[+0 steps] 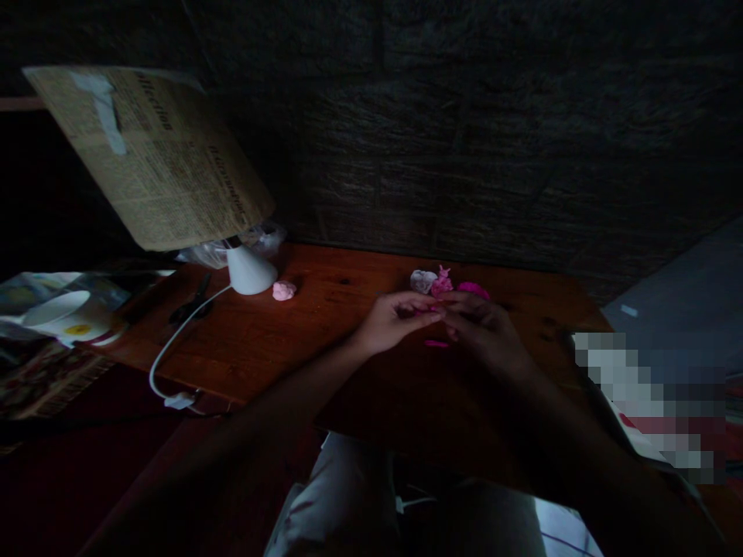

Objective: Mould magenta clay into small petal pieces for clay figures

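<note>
Over the wooden table, my left hand (395,319) and my right hand (487,325) meet fingertip to fingertip. Both are closed in a pinch around a small bit of bright pink modelling clay (426,312), mostly hidden by the fingers. Below them on the tabletop lies a thin magenta clay strip (436,343). Just behind my hands are a whitish lump (423,281), a pink clay figure (442,282) with small points on top, and a magenta clay piece (474,290), partly covered by my right hand. The room is dim, so finger detail is poor.
A pale pink clay lump (284,290) sits by a white lamp base (251,271) under a newspaper-print shade (156,155). Black scissors (194,305), a white cord (158,356) and a white cup (61,316) are at left. A dark stone wall (406,155) rises behind the table (325,302).
</note>
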